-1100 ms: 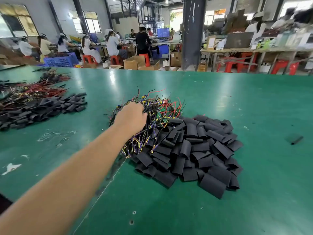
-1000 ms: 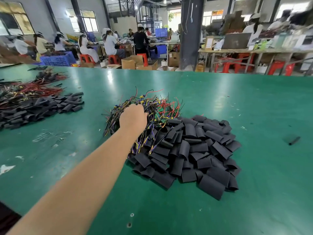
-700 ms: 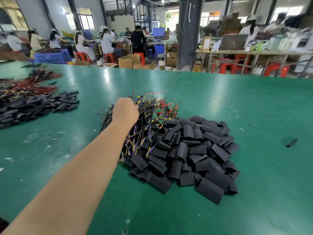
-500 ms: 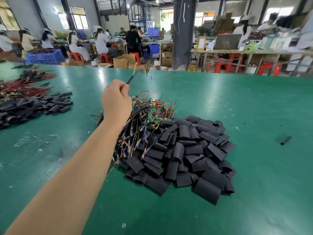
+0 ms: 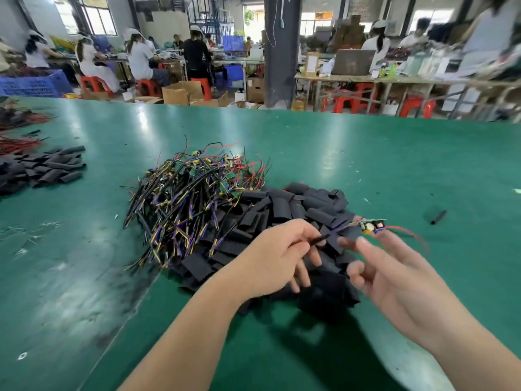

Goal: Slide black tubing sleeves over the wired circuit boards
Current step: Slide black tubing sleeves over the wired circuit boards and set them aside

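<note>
Left hand: our left hand point(image 5: 277, 259) pinches the thin black lead point(image 5: 318, 239) between thumb and fingers.
Right hand: our right hand point(image 5: 400, 280) is loose, fingers spread, and holds nothing. Its fingertips are just beside the board, and we cannot tell if they touch it.
Circuit board: the circuit board point(image 5: 370, 226) is in the air at the far end of the lead, above the right side of the sleeve pile point(image 5: 282, 210). A red wire point(image 5: 408, 234) trails from it to the right.
Handling: we judge the board very light but fragile (small parts stand up from it). The leads are soft and will bend, not push.
Where to hold: we think it is best to hold the board by its edges, or the lead close to the board, so that it does not swing.
Sleeves: they look flattened, soft and light. We would open the mouth of one before we slide it on.
Stock: the heap of wired boards point(image 5: 194, 193) touches the sleeve pile on its left.
Open room: the green table point(image 5: 366, 153) is bare to the right and in front of us, except for one stray sleeve point(image 5: 437, 217).
Edges: the far edge is well apart from our hands, and a second sleeve pile point(image 5: 53, 169) lies far to the left.
</note>
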Demonstrator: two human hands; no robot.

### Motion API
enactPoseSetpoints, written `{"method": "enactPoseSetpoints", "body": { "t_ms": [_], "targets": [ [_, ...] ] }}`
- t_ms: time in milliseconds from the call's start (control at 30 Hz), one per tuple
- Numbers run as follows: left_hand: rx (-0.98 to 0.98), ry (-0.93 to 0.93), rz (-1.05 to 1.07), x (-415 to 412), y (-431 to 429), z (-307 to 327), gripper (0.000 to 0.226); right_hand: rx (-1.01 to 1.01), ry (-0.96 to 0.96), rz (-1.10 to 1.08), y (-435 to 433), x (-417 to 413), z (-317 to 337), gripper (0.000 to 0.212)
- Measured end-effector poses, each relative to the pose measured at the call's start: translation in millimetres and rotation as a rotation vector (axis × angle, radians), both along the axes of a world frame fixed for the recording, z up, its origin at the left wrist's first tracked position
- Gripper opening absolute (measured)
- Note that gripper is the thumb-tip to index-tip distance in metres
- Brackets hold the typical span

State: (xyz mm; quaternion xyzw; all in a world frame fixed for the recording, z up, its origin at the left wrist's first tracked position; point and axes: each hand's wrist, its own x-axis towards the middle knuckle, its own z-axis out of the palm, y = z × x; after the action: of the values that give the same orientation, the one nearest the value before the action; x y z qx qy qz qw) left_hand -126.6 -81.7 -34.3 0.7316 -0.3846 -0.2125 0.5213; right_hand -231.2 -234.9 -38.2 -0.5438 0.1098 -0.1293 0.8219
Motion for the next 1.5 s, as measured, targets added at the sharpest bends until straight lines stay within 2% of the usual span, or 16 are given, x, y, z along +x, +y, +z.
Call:
{"method": "enactPoseSetpoints", "body": {
  "t_ms": [100,167,267,367,533,733,800,900,1000,1133,1333,1433,1500],
  "targets": [
    [0.124,-0.166,-0.012,3.9,8.7,-3.8,0.032,0.094,-0.028,-0.039,-5.2,9.6,-6.3,0.022],
    [0.156,-0.206,0.010,4.8,11.3,-5.7,0.027,0.101,-0.024,-0.036,-3.1,10.4,-9.1,0.022],
    [0.135,-0.207,0.047,-0.1,6.3,-9.3,0.023,0.055,-0.011,0.012,3.7,8.3,-20.1,0.025],
    [0.151,-0.368,0.045,-2.9,1.9,-13.6,0.020,0.001,-0.013,0.054,11.7,7.5,-27.5,0.037],
    [0.188,-0.443,0.129,1.6,11.8,-18.3,0.014,-0.044,-0.039,-0.010,12.5,9.3,-30.0,0.047],
    [0.191,-0.291,0.099,-5.4,11.1,-23.1,0.018,-0.107,-0.041,-0.021,10.0,7.6,-32.2,0.029],
    [0.134,-0.224,0.129,-7.6,8.6,-24.0,0.017,-0.043,-0.063,-0.023,8.6,7.0,-30.2,0.024],
    [0.085,-0.359,0.181,-8.7,6.6,-25.1,0.016,0.070,-0.038,-0.035,6.9,6.5,-28.4,0.015],
    [0.035,-0.495,0.200,-10.6,5.5,-26.9,0.014,0.058,-0.020,-0.062,5.0,6.9,-29.8,0.004],
    [-0.063,-0.427,0.249,-11.5,4.7,-30.4,0.016,0.053,-0.046,-0.063,0.9,5.2,-28.9,0.007],
    [-0.174,-0.480,0.321,-14.2,3.5,-29.9,0.018,0.085,-0.026,-0.063,-2.9,6.4,-30.5,0.010],
    [-0.102,-0.455,0.273,-12.0,4.7,-32.1,0.016,0.049,-0.076,-0.064,-2.9,4.8,-29.1,0.017],
    [0.018,-0.306,0.206,-9.1,4.8,-34.3,0.013,-0.134,-0.109,-0.062,-3.8,2.8,-26.4,0.029]
  ]
}}
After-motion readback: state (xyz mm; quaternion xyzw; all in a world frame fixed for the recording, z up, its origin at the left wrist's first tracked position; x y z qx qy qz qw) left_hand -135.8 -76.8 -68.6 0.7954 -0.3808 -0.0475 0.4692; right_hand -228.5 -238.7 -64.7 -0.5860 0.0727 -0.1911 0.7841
